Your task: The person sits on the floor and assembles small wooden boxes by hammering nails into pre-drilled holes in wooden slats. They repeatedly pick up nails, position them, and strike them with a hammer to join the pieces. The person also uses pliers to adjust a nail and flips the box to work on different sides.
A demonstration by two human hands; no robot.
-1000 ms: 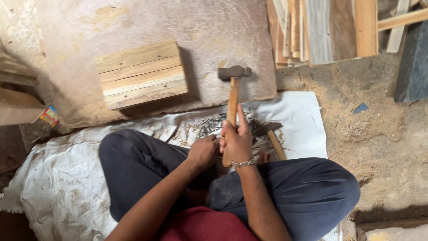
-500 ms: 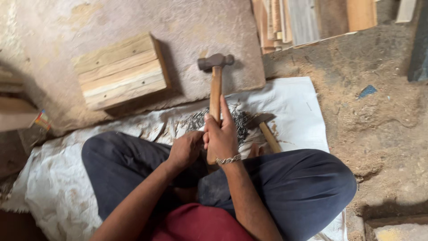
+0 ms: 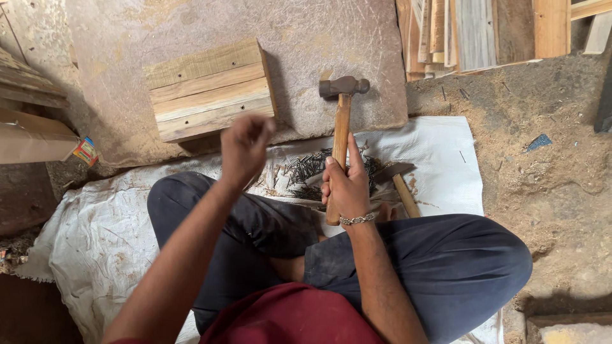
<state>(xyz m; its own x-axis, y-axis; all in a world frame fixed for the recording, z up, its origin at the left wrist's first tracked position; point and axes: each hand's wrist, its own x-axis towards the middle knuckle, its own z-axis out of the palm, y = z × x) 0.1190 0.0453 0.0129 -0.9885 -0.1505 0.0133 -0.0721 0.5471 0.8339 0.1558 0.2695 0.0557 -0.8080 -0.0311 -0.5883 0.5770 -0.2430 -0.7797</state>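
Right now the right hand (image 3: pixel 346 188) is wrapped tight around the wooden handle of a hammer (image 3: pixel 341 121), gripping it low, near the butt end. The handle's long axis runs almost straight away from the body, tilted slightly to the right at the top, so the dark steel head sits at the far end over the flat stone slab (image 3: pixel 319 44). The left hand (image 3: pixel 245 146) is raised and blurred, its fingers curled in loosely; whether it pinches anything small cannot be told. It hovers between the lap and a block of joined wooden planks (image 3: pixel 210 89) that lies flat on the slab, its boards running left to right. That block lies ahead and to the left of the hammer head, nearer to the left hand than to the right. A heap of dark nails (image 3: pixel 306 172) is spread on the white sack cloth (image 3: pixel 440 153) just in front of the crossed legs, between the two hands. A second hammer (image 3: pixel 400 185) rests on the cloth just right of the gripping hand. Sawdust covers the ground (image 3: pixel 548 159) to the right, and stacked boards (image 3: pixel 484 32) lean at the top edge.
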